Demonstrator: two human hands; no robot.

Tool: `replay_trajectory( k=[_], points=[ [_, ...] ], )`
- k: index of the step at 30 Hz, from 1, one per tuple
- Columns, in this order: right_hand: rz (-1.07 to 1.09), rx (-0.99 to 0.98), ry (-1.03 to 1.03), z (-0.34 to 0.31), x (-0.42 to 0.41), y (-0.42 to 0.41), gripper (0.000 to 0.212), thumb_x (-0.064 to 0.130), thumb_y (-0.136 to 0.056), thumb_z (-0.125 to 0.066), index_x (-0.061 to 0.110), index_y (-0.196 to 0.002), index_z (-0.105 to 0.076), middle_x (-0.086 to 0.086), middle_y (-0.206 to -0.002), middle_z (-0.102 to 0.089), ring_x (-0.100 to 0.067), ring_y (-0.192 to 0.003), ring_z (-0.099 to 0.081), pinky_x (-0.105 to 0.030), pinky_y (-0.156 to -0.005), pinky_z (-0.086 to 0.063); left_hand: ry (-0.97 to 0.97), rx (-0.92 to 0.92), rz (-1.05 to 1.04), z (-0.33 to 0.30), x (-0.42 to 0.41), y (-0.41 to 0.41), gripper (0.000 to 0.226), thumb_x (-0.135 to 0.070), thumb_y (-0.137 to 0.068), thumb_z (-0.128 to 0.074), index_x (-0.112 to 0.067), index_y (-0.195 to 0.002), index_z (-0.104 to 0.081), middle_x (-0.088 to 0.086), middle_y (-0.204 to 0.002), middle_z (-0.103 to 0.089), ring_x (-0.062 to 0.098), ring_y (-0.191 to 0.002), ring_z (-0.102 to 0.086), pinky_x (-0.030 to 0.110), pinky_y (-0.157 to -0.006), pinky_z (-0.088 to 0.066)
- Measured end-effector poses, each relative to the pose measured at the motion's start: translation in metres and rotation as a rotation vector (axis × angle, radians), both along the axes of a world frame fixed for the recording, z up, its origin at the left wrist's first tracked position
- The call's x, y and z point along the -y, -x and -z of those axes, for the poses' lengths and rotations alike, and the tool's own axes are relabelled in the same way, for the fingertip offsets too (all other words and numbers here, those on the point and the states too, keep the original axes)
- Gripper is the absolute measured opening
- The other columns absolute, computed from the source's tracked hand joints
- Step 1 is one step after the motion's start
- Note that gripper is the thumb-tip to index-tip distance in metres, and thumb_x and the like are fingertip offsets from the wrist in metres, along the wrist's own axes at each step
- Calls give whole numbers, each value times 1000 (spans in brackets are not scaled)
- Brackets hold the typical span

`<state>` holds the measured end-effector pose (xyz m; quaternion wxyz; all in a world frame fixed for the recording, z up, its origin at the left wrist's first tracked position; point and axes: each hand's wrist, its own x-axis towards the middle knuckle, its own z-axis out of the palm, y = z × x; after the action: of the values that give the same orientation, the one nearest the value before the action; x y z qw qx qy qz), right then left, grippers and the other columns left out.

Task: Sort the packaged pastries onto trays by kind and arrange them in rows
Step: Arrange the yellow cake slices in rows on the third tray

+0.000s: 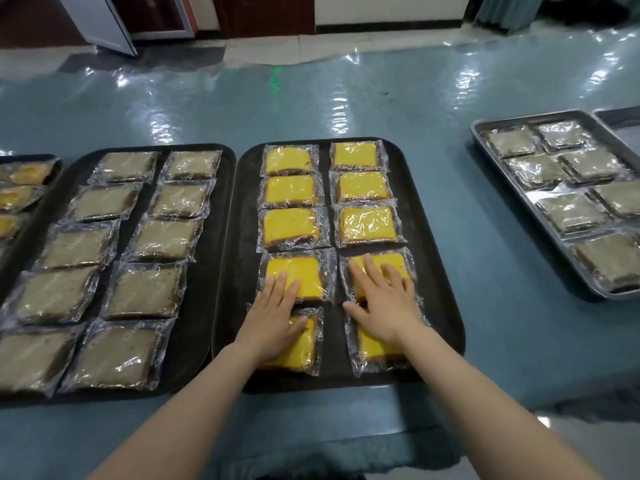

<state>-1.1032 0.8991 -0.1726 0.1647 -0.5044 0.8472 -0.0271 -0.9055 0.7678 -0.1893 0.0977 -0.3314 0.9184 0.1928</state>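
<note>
Hands lie flat on yellow cake slices in clear plastic wrappers on the black plastic tray (436,258) in the middle of the shiny blue counter (346,109). The left hand (277,313) has straight, spread fingers; its grip holds nothing, and it presses on two wrapped yellow slices in the left row, the fourth slice (304,271) and the nearest slice (301,351). The right hand (384,299) is also flat with fingers apart, its grip around nothing, and it rests across the fourth slice in the right row (391,263) and the nearest right slice (374,348). This tray has two rows of five yellow slices.

Just beside it on the left, a second black tray (204,306) carries two rows of pale brown wrapped slices (145,292). At the far left edge, another dark tray (52,159) holds what may be more yellow pastries; they are blurry. Well apart on the right, a silver metal tray (485,126) holds grey-brown wrapped slices (568,211).
</note>
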Motion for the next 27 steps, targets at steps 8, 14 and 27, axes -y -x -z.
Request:
replay_trajectory(
  k=[8,14,27],
  points=[
    [-16,-50,5,3,-43,-10,71,65,-93,-14,35,-148,20,3,-155,28,-20,-139,33,-41,-111,18,168,-25,35,-4,-12,-9,71,-57,-94,-23,-28,-147,14,5,-153,24,20,-136,31,36,-111,12],
    [4,-74,-90,5,-58,-14,73,73,-85,2,36,-137,39,-1,-147,44,-21,-131,45,-49,-110,20,263,-37,41,5,-39,-11,65,-64,-87,7,-34,-141,24,4,-153,24,22,-136,34,40,-110,19],
    [51,-137,-89,5,-54,-19,89,80,-80,-13,34,-144,28,-2,-150,41,-22,-135,41,-55,-107,22,208,-81,-50,4,-54,8,68,-63,-88,-1,-32,-146,16,3,-150,27,23,-138,26,43,-110,18]
  ],
)
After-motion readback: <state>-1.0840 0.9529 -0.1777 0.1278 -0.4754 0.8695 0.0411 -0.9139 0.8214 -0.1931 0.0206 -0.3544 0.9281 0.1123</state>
